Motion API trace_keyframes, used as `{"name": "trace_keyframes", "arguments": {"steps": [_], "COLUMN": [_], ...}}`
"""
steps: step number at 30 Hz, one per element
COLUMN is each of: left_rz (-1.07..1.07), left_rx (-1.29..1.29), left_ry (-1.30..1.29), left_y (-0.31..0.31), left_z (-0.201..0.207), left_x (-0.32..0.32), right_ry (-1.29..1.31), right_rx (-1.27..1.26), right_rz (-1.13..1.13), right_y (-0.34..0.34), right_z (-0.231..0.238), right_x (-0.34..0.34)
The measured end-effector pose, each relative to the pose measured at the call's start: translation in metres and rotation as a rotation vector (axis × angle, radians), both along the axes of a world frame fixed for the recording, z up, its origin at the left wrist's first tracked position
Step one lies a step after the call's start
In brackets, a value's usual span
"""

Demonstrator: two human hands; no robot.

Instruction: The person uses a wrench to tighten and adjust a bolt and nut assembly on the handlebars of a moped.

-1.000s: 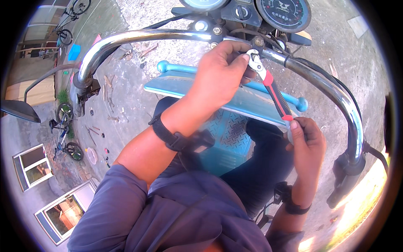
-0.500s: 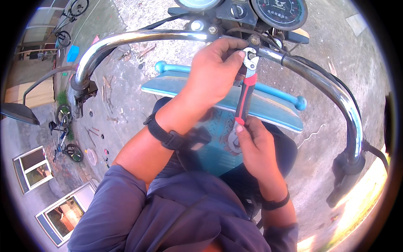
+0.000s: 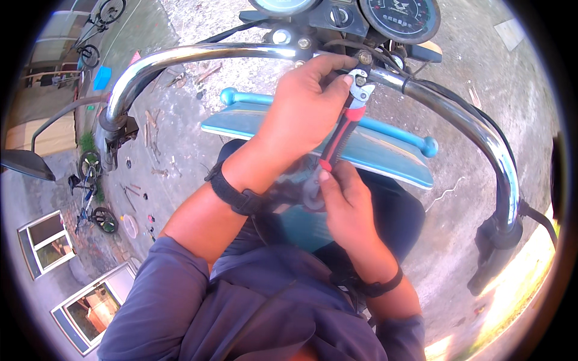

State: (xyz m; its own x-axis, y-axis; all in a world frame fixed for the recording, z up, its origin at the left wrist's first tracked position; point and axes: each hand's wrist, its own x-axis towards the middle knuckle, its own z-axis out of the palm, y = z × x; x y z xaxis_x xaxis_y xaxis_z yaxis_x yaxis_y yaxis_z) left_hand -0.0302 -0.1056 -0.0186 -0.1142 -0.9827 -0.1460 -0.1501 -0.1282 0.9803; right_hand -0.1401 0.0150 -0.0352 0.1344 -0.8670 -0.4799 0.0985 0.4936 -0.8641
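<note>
A double-ended wrench (image 3: 342, 137) with a red and black grip reaches from the handlebar clamp down toward my lap. Its silver upper jaw sits around a bolt (image 3: 361, 79) just below the clamp. My left hand (image 3: 310, 102) is closed at that end, thumb pressed to the jaw and fingers curled behind it, partly hidden. With thumb and fingers, my right hand (image 3: 349, 201) grips the wrench's lower end, beside its grey second head. The chrome handlebar (image 3: 198, 53) curves away on both sides.
Above the clamp are two round gauges (image 3: 400, 21) and a key switch (image 3: 341, 16). A light-blue panel (image 3: 385, 157) with a blue bar lies below the handlebar. To the left is a mirror (image 3: 27, 164). Bicycles (image 3: 90, 192) and scattered tools lie on the concrete ground.
My right hand has moved left, swinging the wrench's lower end left. The upper jaw stays at the bolt, and my left hand has hardly moved.
</note>
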Motion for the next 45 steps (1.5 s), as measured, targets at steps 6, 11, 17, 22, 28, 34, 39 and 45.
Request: {"name": "trace_keyframes", "arguments": {"steps": [6, 11, 17, 22, 28, 34, 39, 45], "left_rz": [0.024, 0.014, 0.026, 0.06, 0.092, 0.111, 0.1, 0.081], "left_rx": [0.056, 0.08, 0.13, 0.152, 0.171, 0.158, 0.171, 0.142], "left_ry": [0.106, 0.146, 0.219, 0.263, 0.31, 0.334, 0.351, 0.314], "left_y": [0.004, 0.007, 0.007, 0.009, 0.011, 0.013, 0.011, 0.01], "left_z": [0.001, -0.003, -0.008, -0.011, -0.011, -0.015, -0.014, -0.012], "left_x": [-0.004, -0.004, -0.005, -0.008, -0.012, -0.011, -0.011, -0.009], "right_ry": [0.139, 0.324, 0.357, 0.361, 0.403, 0.381, 0.428, 0.493], "right_rx": [0.081, 0.099, -0.022, -0.118, -0.25, -0.156, -0.164, -0.132], "right_rz": [0.049, 0.151, 0.079, -0.062, -0.167, -0.063, -0.019, -0.01], "right_y": [0.0, -0.017, -0.033, -0.057, -0.067, -0.051, -0.044, -0.036], "right_z": [0.014, 0.029, 0.03, 0.004, -0.008, -0.009, 0.008, 0.019], "right_x": [-0.059, -0.1, -0.138, -0.165, -0.167, -0.157, -0.149, -0.137]}}
